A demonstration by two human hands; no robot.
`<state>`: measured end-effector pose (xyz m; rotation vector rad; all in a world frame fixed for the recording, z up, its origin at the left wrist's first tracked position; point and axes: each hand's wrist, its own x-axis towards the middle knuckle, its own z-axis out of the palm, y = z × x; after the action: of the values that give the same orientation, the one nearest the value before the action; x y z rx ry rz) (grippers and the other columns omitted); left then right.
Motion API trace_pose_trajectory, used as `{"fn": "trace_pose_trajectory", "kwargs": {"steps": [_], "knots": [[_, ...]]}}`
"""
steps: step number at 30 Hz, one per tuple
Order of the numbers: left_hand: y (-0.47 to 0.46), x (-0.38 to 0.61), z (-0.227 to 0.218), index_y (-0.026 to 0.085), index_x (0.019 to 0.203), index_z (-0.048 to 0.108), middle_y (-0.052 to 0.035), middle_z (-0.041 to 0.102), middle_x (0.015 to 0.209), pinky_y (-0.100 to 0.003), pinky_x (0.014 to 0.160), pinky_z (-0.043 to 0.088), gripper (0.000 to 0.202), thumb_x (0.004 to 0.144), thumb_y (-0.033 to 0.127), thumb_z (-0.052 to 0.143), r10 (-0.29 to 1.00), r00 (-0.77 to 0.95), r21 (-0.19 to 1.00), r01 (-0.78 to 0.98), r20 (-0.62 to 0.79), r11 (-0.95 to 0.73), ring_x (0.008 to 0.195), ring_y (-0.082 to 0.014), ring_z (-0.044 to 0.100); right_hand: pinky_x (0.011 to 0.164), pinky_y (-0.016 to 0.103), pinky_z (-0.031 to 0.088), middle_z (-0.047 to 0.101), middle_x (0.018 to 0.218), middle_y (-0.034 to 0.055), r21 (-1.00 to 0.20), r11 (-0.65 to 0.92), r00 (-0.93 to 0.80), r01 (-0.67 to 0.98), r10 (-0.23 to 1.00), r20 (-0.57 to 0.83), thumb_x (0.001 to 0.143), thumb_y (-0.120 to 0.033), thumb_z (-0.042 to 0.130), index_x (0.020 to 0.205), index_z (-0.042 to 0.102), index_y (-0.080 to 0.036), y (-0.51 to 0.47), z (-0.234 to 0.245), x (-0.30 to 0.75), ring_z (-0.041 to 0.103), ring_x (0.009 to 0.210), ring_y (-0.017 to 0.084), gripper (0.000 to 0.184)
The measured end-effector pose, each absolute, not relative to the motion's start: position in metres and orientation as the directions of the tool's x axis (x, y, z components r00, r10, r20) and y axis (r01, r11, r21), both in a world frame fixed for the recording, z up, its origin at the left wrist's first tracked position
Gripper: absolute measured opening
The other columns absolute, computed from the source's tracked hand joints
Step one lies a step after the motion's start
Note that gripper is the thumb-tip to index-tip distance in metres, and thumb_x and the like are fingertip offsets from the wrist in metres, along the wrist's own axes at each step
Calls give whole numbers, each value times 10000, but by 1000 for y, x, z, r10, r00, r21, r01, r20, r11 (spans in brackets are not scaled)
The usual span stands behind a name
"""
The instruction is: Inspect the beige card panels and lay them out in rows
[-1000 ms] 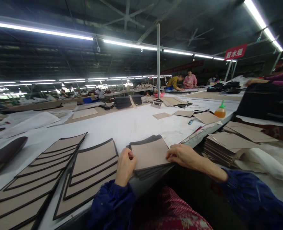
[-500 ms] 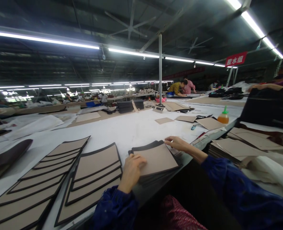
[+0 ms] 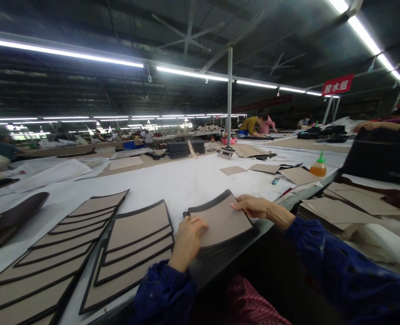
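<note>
A beige panel with a black border (image 3: 222,219) lies on top of a short stack at the table's near edge, its far right corner lifted and bent up. My right hand (image 3: 254,207) pinches that panel at its right edge, thumb on top and fingers underneath. At the left edge, my left hand (image 3: 188,239) is closed over the panel, fingertips bent onto its face; its thumb is hard to make out. To the left, similar bordered panels (image 3: 135,246) lie overlapped in a fanned row, beside a longer fanned row (image 3: 64,253).
A white-covered table (image 3: 186,180) stretches ahead. A glue bottle with a green nozzle (image 3: 318,167) stands at the right. Beige boards (image 3: 342,210) are piled right of me. A dark brown curved piece (image 3: 17,221) lies far left. Co-workers (image 3: 254,125) bend over the table's far end.
My right hand has moved from beside the stack's far corner onto the top panel, gripping its edge and raising that corner. My left hand stays on the panel's left edge.
</note>
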<state>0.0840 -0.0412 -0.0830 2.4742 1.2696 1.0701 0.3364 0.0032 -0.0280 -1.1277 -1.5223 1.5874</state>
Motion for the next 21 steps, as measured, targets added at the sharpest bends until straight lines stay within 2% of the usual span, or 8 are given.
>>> {"fn": "trace_pose_trajectory", "kwargs": {"steps": [2, 5, 8, 11, 14, 16, 19, 21], "knots": [[-43, 85, -81, 209, 950, 642, -58, 636, 1020, -381, 867, 409, 351, 837, 49, 350, 746, 275, 452, 653, 606, -607, 947, -235, 500, 748, 336, 577, 733, 864, 117, -981, -192, -486, 18, 856, -176, 620, -235, 775, 874, 671, -114, -4, -26, 338, 698, 764, 224, 301], [-47, 85, -75, 166, 1059, 561, -116, 559, 1107, -392, 933, 398, 239, 899, 176, 384, 666, -60, 543, 636, 743, -548, 1068, -246, 476, 749, 296, 574, 734, 926, 106, -985, -137, -403, -105, 912, -83, 650, -164, 742, 938, 663, -123, -5, -18, 342, 698, 772, 200, 301], [-51, 85, -71, 169, 977, 529, -96, 551, 984, -352, 842, 449, 217, 937, 288, 352, 655, -265, 679, 513, 708, -526, 920, -207, 551, 774, 283, 570, 728, 981, 98, -978, -52, -295, -204, 955, 11, 689, -149, 715, 1002, 646, -136, -1, -9, 343, 699, 810, 197, 321], [-53, 86, -69, 178, 947, 522, -58, 572, 902, -306, 750, 478, 193, 902, 348, 445, 799, -210, 810, 329, 564, -485, 779, -166, 585, 829, 294, 558, 715, 1040, 92, -967, 11, -237, -256, 969, 73, 713, -151, 701, 1046, 630, -152, 0, -8, 340, 691, 883, 207, 340], [-55, 88, -67, 165, 976, 520, -28, 608, 750, -280, 668, 483, 280, 837, 403, 563, 923, -11, 916, 124, 386, -382, 667, -151, 597, 846, 313, 557, 709, 1064, 86, -959, 35, -220, -283, 970, 100, 708, -159, 706, 1043, 625, -168, -2, -13, 332, 682, 924, 224, 345], [-57, 90, -64, 147, 946, 519, -23, 604, 650, -273, 590, 475, 341, 840, 470, 549, 951, 102, 956, -23, 292, -291, 596, -155, 603, 823, 318, 566, 706, 1069, 86, -955, 35, -220, -294, 970, 103, 705, -176, 714, 1037, 620, -176, -5, -16, 325, 681, 922, 231, 345], [-59, 93, -62, 145, 971, 505, -81, 640, 858, -280, 519, 482, 408, 837, 529, 536, 949, 195, 949, -249, 246, -195, 617, -180, 656, 807, 322, 567, 703, 1071, 84, -952, 41, -187, -304, 977, 102, 690, -195, 730, 1035, 608, -183, -12, -18, 310, 679, 913, 233, 366], [-59, 94, -62, 164, 997, 488, -74, 616, 957, -285, 515, 497, 412, 812, 518, 586, 952, 192, 924, -348, 239, -162, 645, -192, 679, 823, 333, 558, 700, 1078, 74, -950, 72, -162, -304, 979, 126, 682, -223, 741, 1061, 595, -194, -18, -20, 299, 672, 929, 235, 407]]}}
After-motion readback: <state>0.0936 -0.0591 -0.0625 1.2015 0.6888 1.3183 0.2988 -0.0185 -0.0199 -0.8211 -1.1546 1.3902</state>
